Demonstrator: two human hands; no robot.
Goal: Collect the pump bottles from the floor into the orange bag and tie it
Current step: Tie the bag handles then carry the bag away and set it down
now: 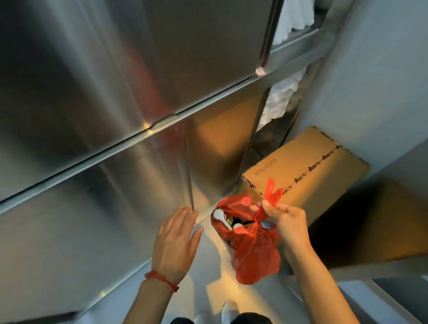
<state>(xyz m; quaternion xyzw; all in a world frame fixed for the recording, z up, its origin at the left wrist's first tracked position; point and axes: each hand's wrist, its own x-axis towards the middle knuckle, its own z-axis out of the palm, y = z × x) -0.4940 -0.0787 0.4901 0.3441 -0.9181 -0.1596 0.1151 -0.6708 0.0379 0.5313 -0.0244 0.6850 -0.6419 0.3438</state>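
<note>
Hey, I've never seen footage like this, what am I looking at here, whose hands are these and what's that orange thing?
This is one picture from a camera worn on a person's head, looking down. The right hand pinches the handles of the orange bag, which hangs open with white pump bottles showing inside. The left hand is open and empty, with a red bracelet on its wrist. Behind the bag lies a cardboard box, beside steel cabinets.

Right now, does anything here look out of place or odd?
Only slightly: the orange bag, held by the right hand, gapes open and untied, white pump heads poking out. The cardboard box sits askew by the steel cabinet.
</note>
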